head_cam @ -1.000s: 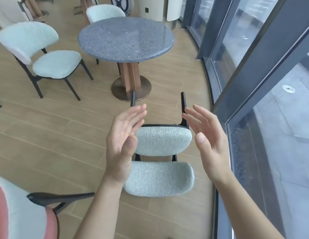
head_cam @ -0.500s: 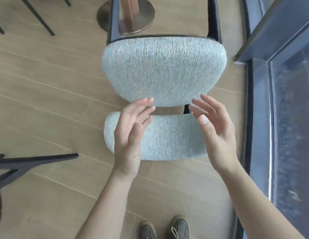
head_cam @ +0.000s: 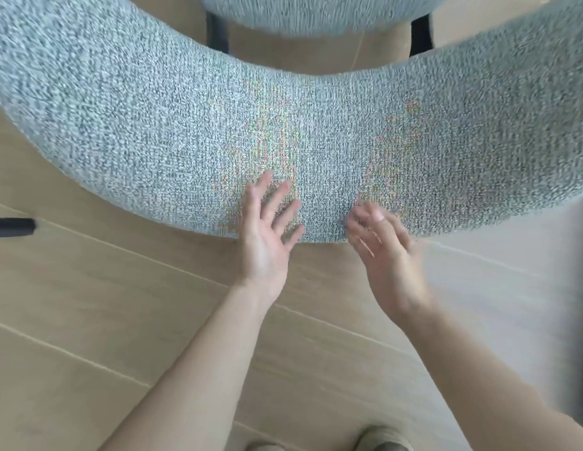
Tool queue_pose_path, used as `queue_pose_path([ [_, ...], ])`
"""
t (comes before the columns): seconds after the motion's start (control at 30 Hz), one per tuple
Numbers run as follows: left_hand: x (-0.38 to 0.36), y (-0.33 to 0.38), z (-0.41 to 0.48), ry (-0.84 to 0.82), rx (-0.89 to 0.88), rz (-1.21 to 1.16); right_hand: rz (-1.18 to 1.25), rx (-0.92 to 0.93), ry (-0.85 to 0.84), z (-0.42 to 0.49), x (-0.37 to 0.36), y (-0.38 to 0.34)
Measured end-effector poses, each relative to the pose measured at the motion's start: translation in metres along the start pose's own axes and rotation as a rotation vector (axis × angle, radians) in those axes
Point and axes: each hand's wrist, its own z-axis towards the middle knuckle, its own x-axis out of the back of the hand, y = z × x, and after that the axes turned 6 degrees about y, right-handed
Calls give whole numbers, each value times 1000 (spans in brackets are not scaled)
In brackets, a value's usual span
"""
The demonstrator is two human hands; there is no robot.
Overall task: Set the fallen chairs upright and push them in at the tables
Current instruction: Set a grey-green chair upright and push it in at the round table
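The chair (head_cam: 316, 102) fills the upper half of the view, very close to the camera. Its curved backrest (head_cam: 153, 125), covered in speckled grey-blue fabric, spans the picture from the left edge to the right edge. Beyond the backrest, the rounded edge of the seat (head_cam: 316, 11) shows at the top. Two dark frame posts (head_cam: 218, 30) join the seat and backrest, and the pale wooden floor (head_cam: 88, 304) is visible in the gap between them. The left hand (head_cam: 267, 236) is spread wide, palm turned inward and fingers straight and fanned. Its fingertips (head_cam: 265, 179) overlap the lower middle of the backrest and the heel of the hand lies below the backrest's near edge. It holds nothing, and whether the fingers actually press on the fabric cannot be told. The right hand (head_cam: 386, 252) is just beside it at the same near edge, smeared by motion. Its fingers look partly bent towards the fabric, but the blur hides whether they grasp the edge or only come near it. Both bare forearms reach up from the bottom of the view. The toes of two shoes (head_cam: 381, 442) show on the floor at the bottom edge, and the tip of a dark chair leg (head_cam: 11, 226) pokes in at the far left.
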Motion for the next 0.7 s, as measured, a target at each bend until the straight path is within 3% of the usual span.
queue_pose_path([
  [0.1, 12, -31, 10, 58, 173, -71, 32, -126, 129, 5, -2, 31],
  [0.2, 14, -47, 12, 282, 333, -17, 139, -212, 326, 14, -11, 39],
  [0.3, 12, -48, 9, 504, 279, 19, 159, -209, 350, 22, -21, 37],
  [0.37, 10, -41, 10, 506, 213, -29, 149, -212, 371, 23, -27, 36],
  [0.5, 5, -23, 24, 452, 311, -203, 271, -287, 389, 29, -30, 25],
  [0.7, -7, 14, 4, 498, 279, -177, 387, -274, 366, -1, -33, -27],
])
